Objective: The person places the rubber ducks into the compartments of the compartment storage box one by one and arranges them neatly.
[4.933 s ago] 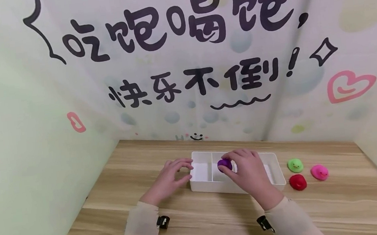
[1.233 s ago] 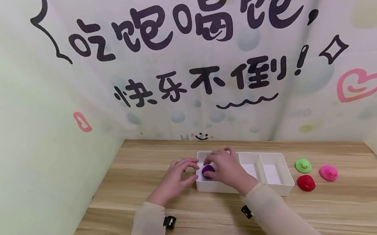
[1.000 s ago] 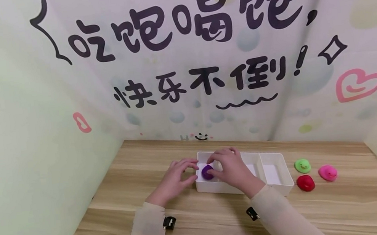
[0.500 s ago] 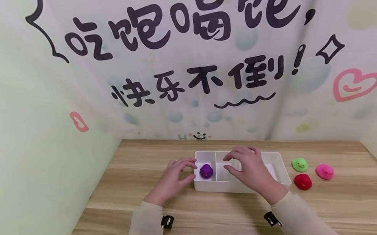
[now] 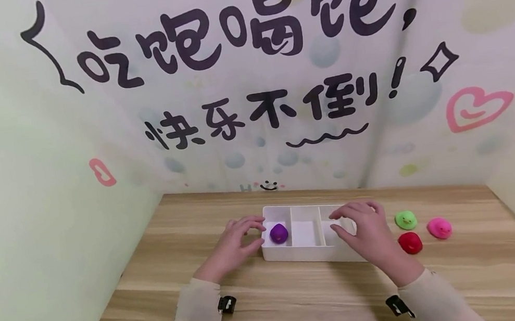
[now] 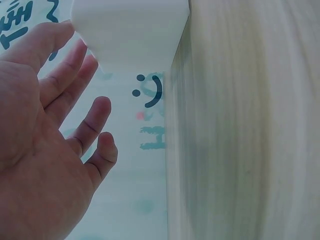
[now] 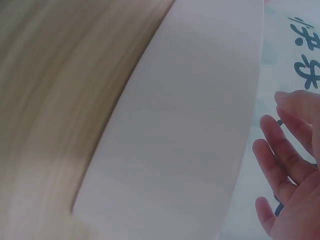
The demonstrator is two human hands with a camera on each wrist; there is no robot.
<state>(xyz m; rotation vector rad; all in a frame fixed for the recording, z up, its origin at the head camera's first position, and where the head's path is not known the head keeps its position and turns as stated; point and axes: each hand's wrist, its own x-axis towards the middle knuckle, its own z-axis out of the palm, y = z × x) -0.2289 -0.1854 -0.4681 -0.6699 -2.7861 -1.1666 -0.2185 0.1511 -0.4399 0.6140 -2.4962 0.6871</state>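
A white divided box (image 5: 295, 252) stands on the table, and in its leftmost compartment sits a small purple toy (image 5: 279, 233). At the box's left end is my left hand (image 5: 230, 248), fingers spread and their tips at the end wall; the left wrist view shows thumb and fingertips at the box's (image 6: 131, 35) edge. My right hand (image 5: 367, 230) hovers over the box's right part with thumb and fingers apart and nothing between them. It hides the right end of the box. Right of it lie small duck-like toys: one green (image 5: 406, 220), one pink (image 5: 440, 227) and one red (image 5: 410, 243).
The wood-grain table (image 5: 273, 305) reaches back to a wall sheet (image 5: 221, 169) with large printed characters. Pale side walls (image 5: 57, 228) border it left and right. Each sleeve bears a black clip (image 5: 227, 305) near the wrist.
My right hand carried the purple toy leftward, let it go in the leftmost compartment, then moved right, off it. My left hand has stayed at the box's left end.
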